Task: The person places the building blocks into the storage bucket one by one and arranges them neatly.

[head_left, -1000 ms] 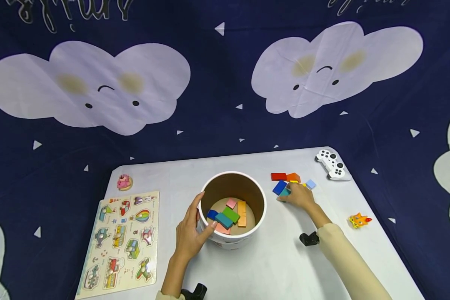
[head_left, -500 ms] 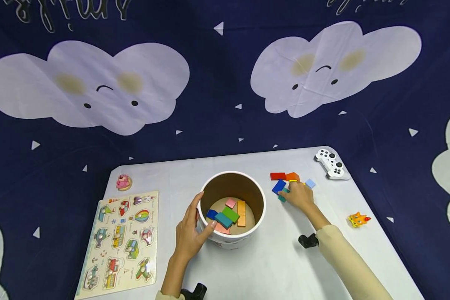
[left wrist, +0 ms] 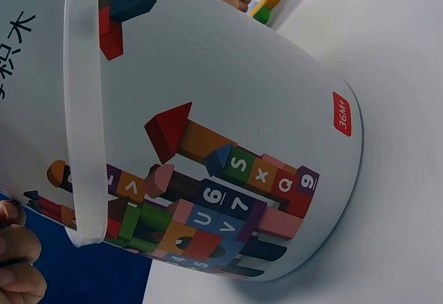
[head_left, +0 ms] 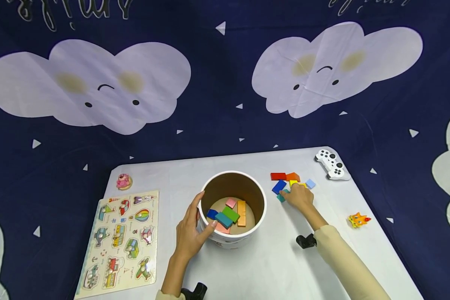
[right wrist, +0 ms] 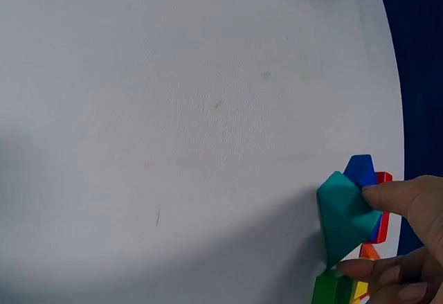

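My left hand (head_left: 191, 233) grips the rim of a white bucket (head_left: 230, 241), which stands upright with several coloured blocks inside, among them a green block (head_left: 231, 215) and an orange one (head_left: 241, 213). Printed pictures of blocks cover the bucket's side (left wrist: 228, 61) in the left wrist view. To the bucket's right, my right hand (head_left: 300, 196) pinches a teal block (right wrist: 342, 214) between thumb and finger. Close around it lie a blue block (head_left: 279, 186), a red block (head_left: 278, 176), an orange block (head_left: 293, 177) and a yellow block (head_left: 293, 183). The hand partly hides other blocks, including a green one (right wrist: 332, 288).
A picture puzzle board (head_left: 121, 243) lies at the left, below a pink toy (head_left: 124, 181). A white game controller (head_left: 331, 165) sits at the back right corner, and an orange toy (head_left: 359, 220) near the right edge. The light blue block (head_left: 310, 183) lies beside the pile.
My right hand has shifted slightly at the pile, and the teal block's angle has changed. More of the yellow block shows now. The left hand and bucket have stayed put.
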### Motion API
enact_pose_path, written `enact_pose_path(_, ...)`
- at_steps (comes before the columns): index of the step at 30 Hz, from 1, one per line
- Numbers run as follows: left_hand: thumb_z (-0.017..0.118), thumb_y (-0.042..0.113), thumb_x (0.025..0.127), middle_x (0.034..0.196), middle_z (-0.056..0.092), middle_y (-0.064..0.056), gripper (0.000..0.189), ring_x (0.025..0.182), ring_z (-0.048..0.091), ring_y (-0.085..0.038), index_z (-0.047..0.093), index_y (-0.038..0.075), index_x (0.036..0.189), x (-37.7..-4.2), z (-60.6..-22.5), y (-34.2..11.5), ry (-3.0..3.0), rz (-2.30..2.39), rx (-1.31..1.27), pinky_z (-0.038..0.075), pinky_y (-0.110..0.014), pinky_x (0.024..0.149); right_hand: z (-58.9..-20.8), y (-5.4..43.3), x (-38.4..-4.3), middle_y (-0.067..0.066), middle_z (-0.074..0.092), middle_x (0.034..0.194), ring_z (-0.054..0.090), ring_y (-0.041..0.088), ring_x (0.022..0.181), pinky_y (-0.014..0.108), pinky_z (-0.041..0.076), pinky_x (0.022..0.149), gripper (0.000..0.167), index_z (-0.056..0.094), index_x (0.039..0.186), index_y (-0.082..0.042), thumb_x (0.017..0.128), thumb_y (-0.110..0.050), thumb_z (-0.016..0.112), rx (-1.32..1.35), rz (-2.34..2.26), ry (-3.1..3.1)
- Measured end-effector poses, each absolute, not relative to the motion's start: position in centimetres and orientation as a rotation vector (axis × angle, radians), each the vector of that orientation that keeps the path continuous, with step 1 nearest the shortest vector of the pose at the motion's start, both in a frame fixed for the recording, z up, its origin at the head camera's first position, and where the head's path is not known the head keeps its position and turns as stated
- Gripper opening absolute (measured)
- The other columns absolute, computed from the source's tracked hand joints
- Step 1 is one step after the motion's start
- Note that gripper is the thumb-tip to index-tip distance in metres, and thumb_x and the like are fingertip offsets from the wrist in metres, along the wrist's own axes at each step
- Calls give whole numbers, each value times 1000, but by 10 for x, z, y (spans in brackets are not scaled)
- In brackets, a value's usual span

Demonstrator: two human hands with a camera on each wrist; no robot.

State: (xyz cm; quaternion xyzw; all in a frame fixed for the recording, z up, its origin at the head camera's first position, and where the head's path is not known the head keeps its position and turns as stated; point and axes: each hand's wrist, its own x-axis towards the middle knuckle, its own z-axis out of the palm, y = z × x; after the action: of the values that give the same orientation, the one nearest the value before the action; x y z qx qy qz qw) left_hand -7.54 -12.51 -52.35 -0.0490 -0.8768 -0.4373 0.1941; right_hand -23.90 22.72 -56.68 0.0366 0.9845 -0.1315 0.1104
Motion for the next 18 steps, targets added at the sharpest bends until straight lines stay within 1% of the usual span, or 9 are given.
enact_pose_path(2,64,43,78,131,59,-6,80,72,55,-25,40,28,152,-76,-523,-125,-2459,-1226,-143,39,-28,59,-567,226,-238,13,52,68,56,29,64,39,41,55,51,44,61,-11,87,-49,66,140,-388,2867)
enact_pose_path(3,64,43,78,132,59,-6,80,72,55,-24,39,30,152,-76,-523,-125,-2460,-1224,-144,40,-28,59,-566,226,-238,12,51,67,55,28,63,38,41,55,51,45,61,-11,88,-49,65,155,-394,2854)
enact_pose_path(5,64,44,78,132,60,-8,80,72,55,-23,38,31,152,-76,-523,-125,-2459,-1223,-143,40,-28,59,-566,225,-238,10,48,64,52,26,61,37,39,55,50,46,61,-11,89,-49,64,181,-411,2829)
enact_pose_path(8,64,45,77,124,61,-7,80,70,52,-19,38,34,152,-76,-523,-125,-2459,-1223,-137,38,-27,57,-565,224,-238,8,45,61,50,25,61,35,37,55,49,48,61,-11,88,-48,64,213,-429,2804)
enact_pose_path(10,64,46,77,120,60,-6,80,68,49,-17,38,34,152,-76,-523,-125,-2459,-1223,-132,36,-26,57,-566,223,-239,9,47,63,51,26,63,36,38,55,46,51,64,-9,87,-47,65,217,-429,2802)
enact_pose_path(13,64,47,77,98,56,1,80,63,41,-10,38,35,152,-76,-524,-125,-2464,-1215,-122,32,-25,54,-567,223,-240,13,54,70,54,28,66,40,43,57,42,56,70,-6,84,-44,67,209,-412,2813)
enact_pose_path(15,64,47,76,86,47,5,80,62,36,-6,38,36,151,-77,-524,-125,-2464,-1215,-119,30,-24,53,-568,223,-240,16,56,74,56,30,69,42,45,58,40,58,74,-4,81,-42,68,201,-401,2823)
enact_pose_path(17,64,47,76,79,36,7,80,60,31,-3,38,36,151,-77,-524,-126,-2466,-1215,-117,27,-23,51,-569,223,-240,16,57,75,58,31,70,43,46,59,37,57,73,-4,80,-38,69,198,-404,2830)
enact_pose_path(18,64,47,76,80,35,9,80,60,30,-2,38,36,151,-77,-524,-126,-2467,-1216,-116,27,-23,51,-569,224,-240,16,57,75,58,31,70,44,45,59,36,56,73,-4,79,-37,70,199,-408,2839)
